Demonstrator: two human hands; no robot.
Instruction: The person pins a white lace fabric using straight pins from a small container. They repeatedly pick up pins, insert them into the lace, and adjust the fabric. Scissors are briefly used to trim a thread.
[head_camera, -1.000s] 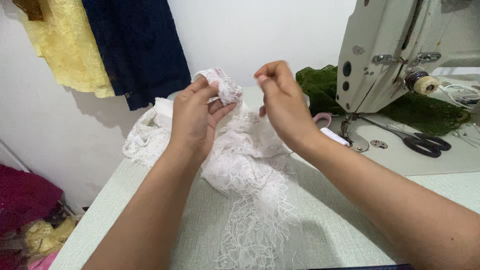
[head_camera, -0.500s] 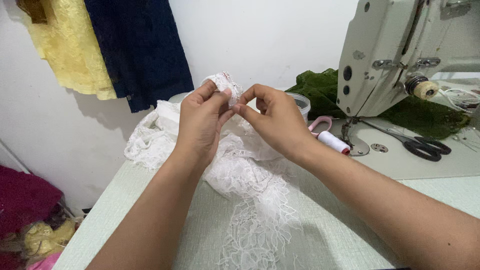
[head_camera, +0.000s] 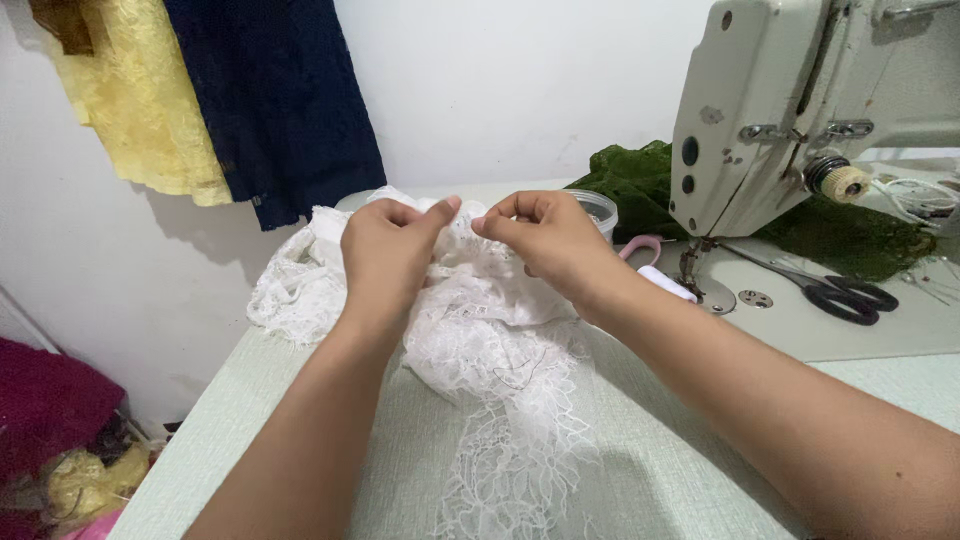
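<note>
The pale green woven-textured counter (head_camera: 660, 470) fills the lower half of the view, and at its right end stands a cream-coloured industrial sewing machine (head_camera: 800, 110), its head leaning over a smooth bed. Behind it lies a heap of dark green lace fabric (head_camera: 850, 235). On the white wall to the left hang a navy blue lace cloth (head_camera: 280, 110) and a yellow lace cloth (head_camera: 130, 110); down by the floor is a bundle of magenta fabric (head_camera: 50, 410).

In the middle of the counter sits the crumpled white lace fabric (head_camera: 500, 350), one scalloped end trailing toward the near edge. The left hand (head_camera: 385, 255) and the right hand (head_camera: 550, 240) meet over its top. A second ago the right hand was lifted and drawn apart from the left, as if pulling something fine away from the cloth; half a second ago it had come back in. Now both have dropped lower onto the heap, and each grip is closed, thumb against fingertips, pinching a fold of the lace with a small gap between the two pinches. I judge the work is fine handwork on that top edge, settling into a fresh hold.

Smaller things lie beyond: black-handled scissors (head_camera: 835, 292) on the machine bed, a clear round plastic tub (head_camera: 595, 208) behind the right hand, and a pink-handled tool (head_camera: 640, 247) beside it.
</note>
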